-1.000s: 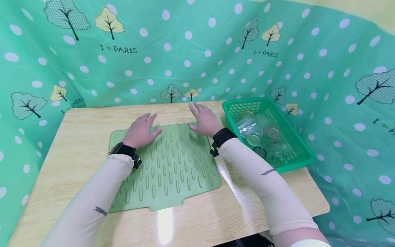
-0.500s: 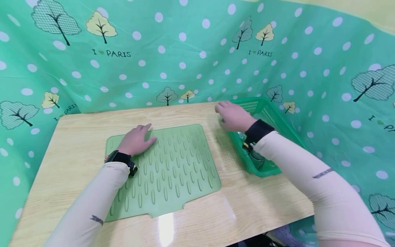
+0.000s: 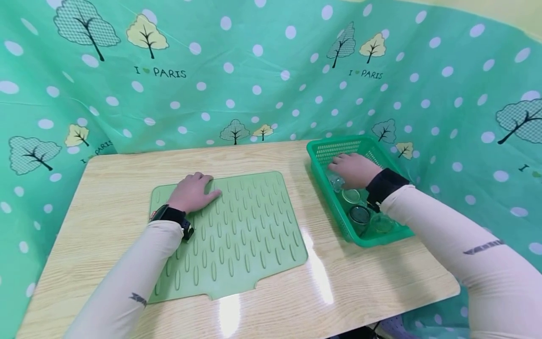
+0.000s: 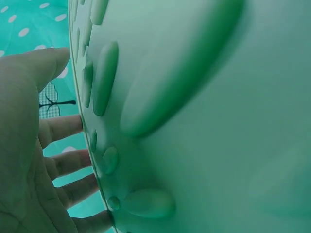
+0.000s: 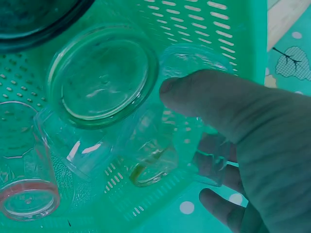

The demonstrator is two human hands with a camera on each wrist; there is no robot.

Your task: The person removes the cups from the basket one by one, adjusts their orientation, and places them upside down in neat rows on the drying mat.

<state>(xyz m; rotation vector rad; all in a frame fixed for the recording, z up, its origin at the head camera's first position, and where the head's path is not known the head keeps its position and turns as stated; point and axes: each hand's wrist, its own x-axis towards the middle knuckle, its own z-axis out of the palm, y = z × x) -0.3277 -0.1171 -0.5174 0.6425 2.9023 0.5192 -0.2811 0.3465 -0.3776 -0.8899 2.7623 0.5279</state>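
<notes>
My left hand (image 3: 190,193) rests on the far left part of a light green ribbed mat (image 3: 254,240). Its fingers are relaxed, and in the left wrist view the fingertips touch the mat (image 4: 218,160). My right hand (image 3: 356,170) reaches into a green plastic basket (image 3: 331,207) at the right. Between its thumb and fingers it grips a clear drinking glass (image 5: 192,56), whose fingers show through the glass wall. Close by in the basket are a glass with a greenish rim (image 5: 104,77), one with a pinkish rim (image 5: 29,201) and a dark glass (image 3: 359,214).
The wooden table (image 3: 110,188) carries the mat and the basket. A green dotted curtain (image 3: 254,84) hangs behind and along both sides. Another clear glass (image 3: 382,223) lies near the basket's front end.
My right hand has left the mat's far right corner, moved right and gone down into the basket, onto a glass. The left hand stays on the mat, its fingers lowered slightly.
</notes>
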